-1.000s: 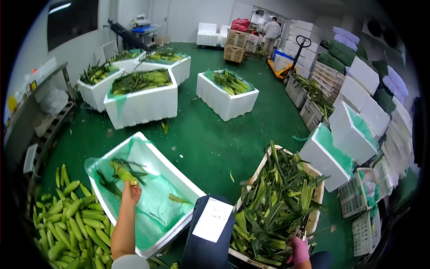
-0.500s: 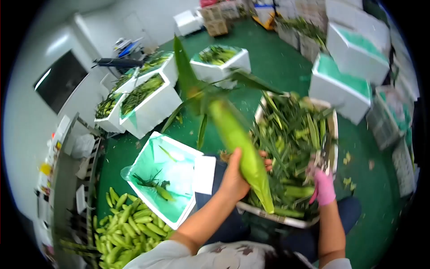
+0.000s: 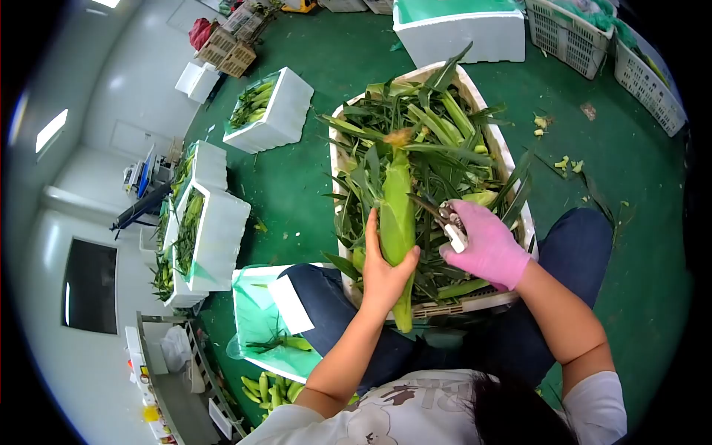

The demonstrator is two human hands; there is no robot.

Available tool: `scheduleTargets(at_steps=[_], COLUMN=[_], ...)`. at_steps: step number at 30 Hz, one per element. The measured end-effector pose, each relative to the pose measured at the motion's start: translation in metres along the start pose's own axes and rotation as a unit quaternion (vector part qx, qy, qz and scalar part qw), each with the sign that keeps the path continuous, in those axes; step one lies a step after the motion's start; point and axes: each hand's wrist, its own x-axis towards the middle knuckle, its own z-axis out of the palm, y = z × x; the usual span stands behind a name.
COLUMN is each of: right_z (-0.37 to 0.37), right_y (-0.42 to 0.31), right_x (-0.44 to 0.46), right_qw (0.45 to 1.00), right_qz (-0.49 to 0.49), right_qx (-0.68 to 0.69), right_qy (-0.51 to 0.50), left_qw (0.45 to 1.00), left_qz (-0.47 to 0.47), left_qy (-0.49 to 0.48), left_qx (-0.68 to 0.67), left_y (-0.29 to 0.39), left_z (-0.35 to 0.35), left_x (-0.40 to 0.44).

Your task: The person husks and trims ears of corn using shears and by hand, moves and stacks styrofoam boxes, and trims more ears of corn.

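My left hand point(image 3: 387, 265) is wrapped round the lower part of a green ear of corn point(image 3: 398, 196), still in its husk. The ear stands nearly upright in view, its leafy, brownish end pointing away from me. In a pink glove, my right hand point(image 3: 486, 241) grips pruning shears point(image 3: 452, 231) with pale handles. Their dark blades point at the right side of the ear; whether they touch it I cannot tell. Beneath both hands is a large pale crate point(image 3: 530, 222) heaped with green husks and leaves point(image 3: 452, 167).
A white foam box point(image 3: 248, 322) lined with green film stands left of my knee, beside a pile of corn ears point(image 3: 271, 387). Further foam boxes point(image 3: 285, 111) with greens stand along the left. At the back right are another foam box point(image 3: 460, 41) and plastic crates point(image 3: 567, 37).
My left hand has brought the corn over the crate, and its leafy end is now upright. My right hand has moved the shears up close to the ear. The view has turned right.
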Motion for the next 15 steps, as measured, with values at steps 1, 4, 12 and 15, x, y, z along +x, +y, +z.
scheduleTargets(at_steps=[1, 4, 12, 15], right_z=[-0.002, 0.000, -0.019, -0.033], right_y=[0.001, 0.008, 0.028, 0.015], right_x=[0.003, 0.007, 0.013, 0.023], right_qw=[1.000, 1.000, 0.909, 0.951], right_qz=[0.014, 0.006, 0.016, -0.055], right_qx=[0.010, 0.025, 0.342, 0.169], right_qy=[-0.009, 0.011, -0.237, -0.251], left_qw=[0.997, 0.972, 0.961, 0.950], left_qz=[0.035, 0.080, -0.033, -0.057], left_qy=[-0.001, -0.028, -0.266, -0.301], left_qx=[0.069, 0.219, 0.072, 0.058], left_y=[0.000, 0.005, 0.023, 0.024], left_z=[-0.004, -0.016, -0.078, -0.097], left_x=[-0.001, -0.007, -0.001, 0.002])
